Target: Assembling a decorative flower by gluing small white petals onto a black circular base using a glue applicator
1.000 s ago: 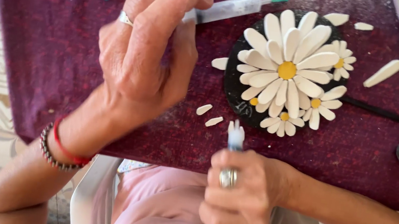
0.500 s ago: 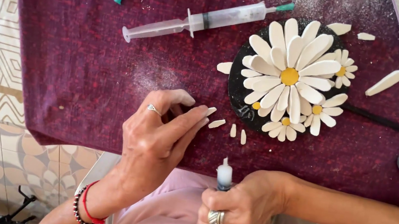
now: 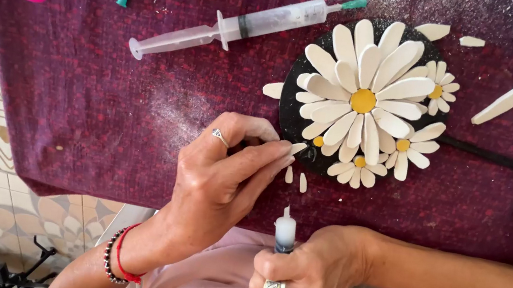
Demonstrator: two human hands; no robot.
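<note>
No packages, labels, signs or screens anywhere in view.

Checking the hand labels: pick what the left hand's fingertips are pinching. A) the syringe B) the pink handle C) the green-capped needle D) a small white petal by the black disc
D: the left hand pinches a small white petal at the edge of the black disc; the syringe lies apart.
</note>
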